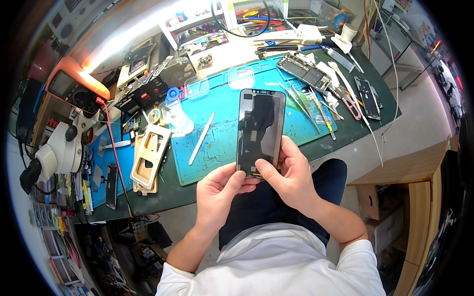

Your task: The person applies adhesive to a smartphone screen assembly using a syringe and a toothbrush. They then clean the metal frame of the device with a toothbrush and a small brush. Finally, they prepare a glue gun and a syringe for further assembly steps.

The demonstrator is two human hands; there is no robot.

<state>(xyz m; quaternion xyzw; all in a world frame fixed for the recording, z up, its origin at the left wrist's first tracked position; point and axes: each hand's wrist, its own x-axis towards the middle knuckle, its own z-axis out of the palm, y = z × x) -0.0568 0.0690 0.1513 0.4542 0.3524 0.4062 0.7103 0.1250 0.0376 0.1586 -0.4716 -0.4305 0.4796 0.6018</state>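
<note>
I hold a dark phone screen panel (259,128) upright above the front edge of the blue work mat (190,148). My left hand (219,195) grips its lower left corner, fingers curled behind it. My right hand (291,175) is closed on the lower right side, thumb lying on the panel's face. A white stick tool (201,138) lies on the mat left of the panel. An opened phone body (303,71) rests at the mat's back right, with tweezers (303,111) below it.
Left are an orange multimeter (78,85), white clamp equipment (61,153), black boxy devices (140,91) and cream frame moulds (150,158). Two clear small boxes (241,78) sit at the back. Another phone part (368,96) lies far right, near a wooden cabinet (414,212).
</note>
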